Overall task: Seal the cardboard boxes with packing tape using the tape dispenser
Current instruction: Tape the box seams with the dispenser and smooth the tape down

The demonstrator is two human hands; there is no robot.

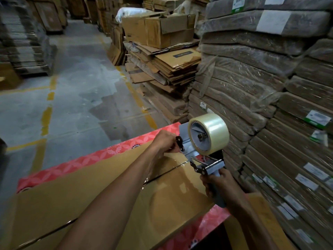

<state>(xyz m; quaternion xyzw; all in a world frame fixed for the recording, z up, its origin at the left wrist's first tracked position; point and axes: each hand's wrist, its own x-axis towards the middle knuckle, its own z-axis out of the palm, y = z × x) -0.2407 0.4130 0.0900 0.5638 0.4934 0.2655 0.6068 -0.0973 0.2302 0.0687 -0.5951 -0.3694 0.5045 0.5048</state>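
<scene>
A flat brown cardboard box (72, 192) lies on a table with a red flowered cloth (86, 159). Clear tape shines along part of its middle seam (173, 175). A grey tape dispenser (196, 148) with a roll of clear tape (214, 130) is held above the box's far end. My right hand (219, 184) grips the dispenser's handle. My left hand (164, 143) pinches the dispenser's front end, by the black roller and blade, where the tape comes off.
Tall stacks of plastic-wrapped flat cartons (270, 87) rise close on the right. A pile of loose flattened boxes (167, 65) with an open carton (162, 27) on top stands beyond the table. A concrete floor with yellow lines (46, 116) stretches to the left.
</scene>
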